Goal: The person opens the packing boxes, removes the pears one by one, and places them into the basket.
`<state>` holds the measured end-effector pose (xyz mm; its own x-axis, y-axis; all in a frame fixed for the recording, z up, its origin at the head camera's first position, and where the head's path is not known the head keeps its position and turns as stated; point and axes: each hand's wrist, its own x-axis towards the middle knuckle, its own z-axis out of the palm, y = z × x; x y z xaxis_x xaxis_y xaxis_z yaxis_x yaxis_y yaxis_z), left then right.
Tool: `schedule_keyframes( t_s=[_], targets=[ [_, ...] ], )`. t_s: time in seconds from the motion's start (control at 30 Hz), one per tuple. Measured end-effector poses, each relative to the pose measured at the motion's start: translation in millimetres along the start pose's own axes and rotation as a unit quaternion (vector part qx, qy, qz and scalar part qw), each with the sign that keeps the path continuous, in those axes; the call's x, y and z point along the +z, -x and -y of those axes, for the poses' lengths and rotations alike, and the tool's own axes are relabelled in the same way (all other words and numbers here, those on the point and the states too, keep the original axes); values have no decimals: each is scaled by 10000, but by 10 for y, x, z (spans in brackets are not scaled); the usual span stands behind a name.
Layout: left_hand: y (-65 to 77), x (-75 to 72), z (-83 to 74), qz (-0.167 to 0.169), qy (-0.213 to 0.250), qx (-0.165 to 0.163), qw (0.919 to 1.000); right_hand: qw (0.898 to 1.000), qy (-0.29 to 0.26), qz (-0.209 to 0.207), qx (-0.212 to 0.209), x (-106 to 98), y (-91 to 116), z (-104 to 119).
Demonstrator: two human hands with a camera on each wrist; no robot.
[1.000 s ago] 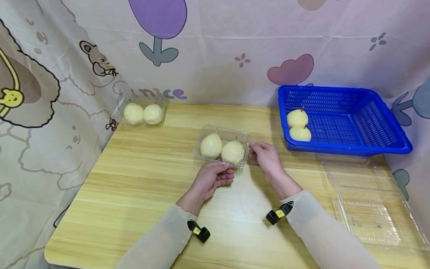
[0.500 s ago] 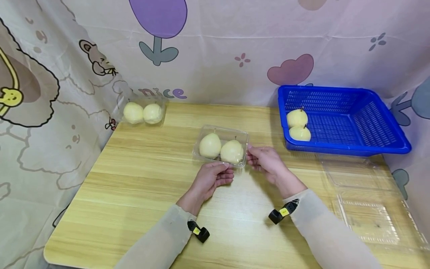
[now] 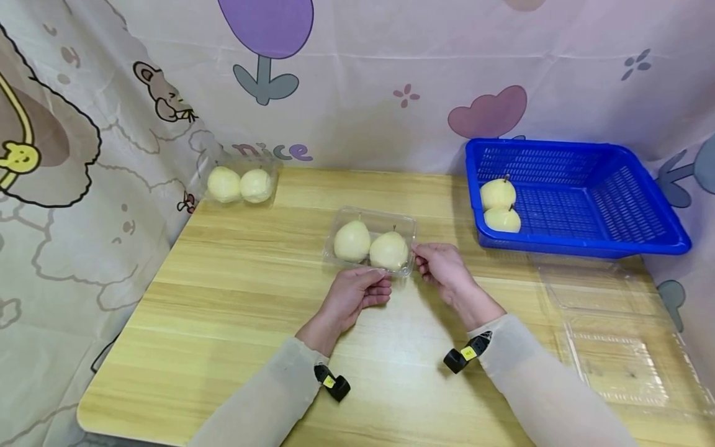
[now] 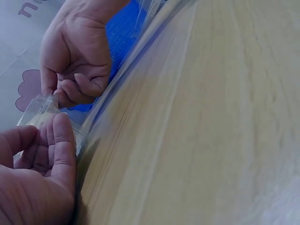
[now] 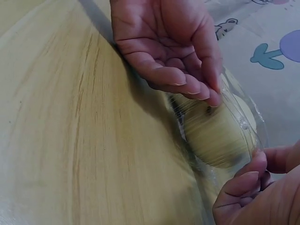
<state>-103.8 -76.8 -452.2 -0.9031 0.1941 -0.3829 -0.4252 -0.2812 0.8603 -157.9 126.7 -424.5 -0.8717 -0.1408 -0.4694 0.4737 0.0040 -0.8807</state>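
Note:
A clear plastic clamshell box [image 3: 381,221] with two pale yellow pears, a left pear [image 3: 352,241] and a right pear [image 3: 389,252], sits mid-table. Its lid appears to lie over the pears. My left hand [image 3: 352,295] pinches the box's front rim between thumb and fingers. At the right side, near the front corner, my right hand [image 3: 445,268] pinches the edge with thumb and index finger. In the right wrist view, the thumb of the left hand [image 5: 164,47] and the fingertips of the right hand [image 5: 262,192] meet the same rim, with a pear [image 5: 213,136] behind clear plastic.
A blue basket [image 3: 586,245] with two pears [image 3: 499,195] stands at the back right. In front of it lies an open clear box [image 3: 620,313]. Another clear box holding two pears [image 3: 224,184] is at the back left corner. A patterned curtain [image 3: 357,112] hangs behind.
My right hand has shifted slightly toward the front along the box's right edge. The left hand keeps its hold, and the box stays about where it was.

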Motion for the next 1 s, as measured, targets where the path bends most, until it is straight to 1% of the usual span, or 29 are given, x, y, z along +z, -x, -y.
schedule_keyframes(
  t_s=[0.1, 0.33, 0.43, 0.53, 0.67, 0.73, 0.9, 1.0],
  targets=[
    [8, 22, -1, -46, -55, 61, 10000, 9999, 99, -113, -61, 19, -2, 16],
    [42, 61, 8, -196, -259, 331, 9989, 9983, 552, -136, -161, 43, -3, 76],
    [41, 63, 17, -223, -261, 324, 9989, 9974, 668, -177, -187, 61, 2, 82],
    [37, 53, 17, -179, -217, 259, 9993, 9969, 723, -219, -227, 70, 14, 69],
    [32, 18, 6, -80, -50, 152, 9998, 9971, 662, -307, -219, 77, 33, 58],
    [34, 0, 4, -93, 25, 150, 9998, 9976, 606, -285, -201, 82, 36, 66],
    [50, -17, 5, -243, 125, 287, 9992, 9993, 367, 21, -81, 91, 1, 94],
    [47, -17, 6, -255, 149, 333, 9990, 9997, 166, 165, 33, 82, -25, 94]
  ],
)
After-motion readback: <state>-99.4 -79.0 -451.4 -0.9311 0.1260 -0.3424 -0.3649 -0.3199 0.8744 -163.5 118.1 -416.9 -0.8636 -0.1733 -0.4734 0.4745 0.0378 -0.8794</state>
